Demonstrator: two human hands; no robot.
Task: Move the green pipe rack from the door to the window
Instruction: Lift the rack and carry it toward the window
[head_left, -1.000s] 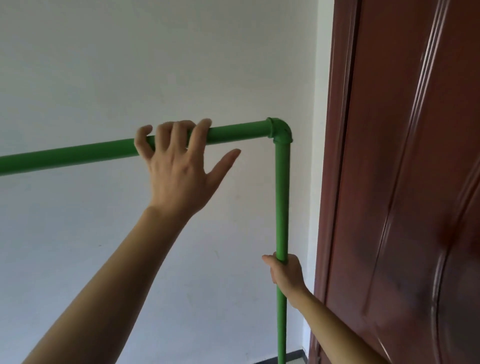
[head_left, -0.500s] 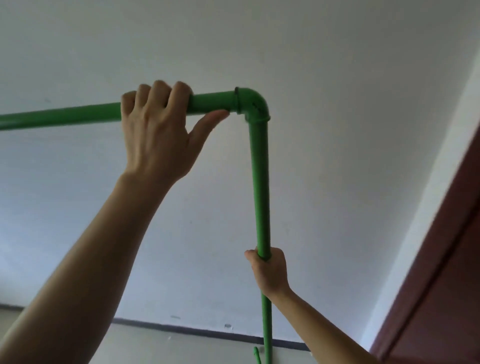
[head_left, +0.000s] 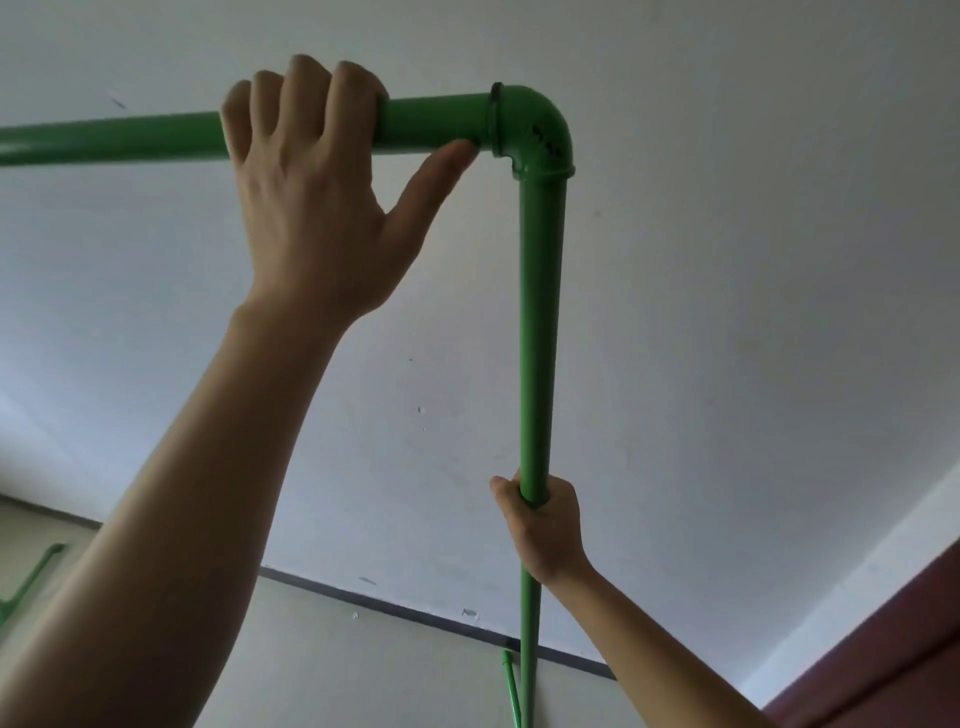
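The green pipe rack (head_left: 540, 322) fills the view: a horizontal top bar runs in from the left edge to an elbow joint (head_left: 535, 132), and an upright pipe drops from there to the floor. My left hand (head_left: 317, 202) wraps over the top bar just left of the elbow, thumb underneath. My right hand (head_left: 543, 525) grips the upright pipe about two thirds of the way down. A foot pipe (head_left: 511, 691) of the rack shows low beside the upright, and another foot (head_left: 31, 579) at the lower left.
A white wall (head_left: 727, 312) stands right behind the rack, with a dark skirting strip (head_left: 395, 605) along the light floor (head_left: 337, 670). The dark red-brown door (head_left: 883, 670) shows only at the bottom right corner.
The rack's corner has come nearer and risen in view. The door has slid from filling the right side to only the bottom right corner. Floor and rack feet have come into view. Both grips hold.
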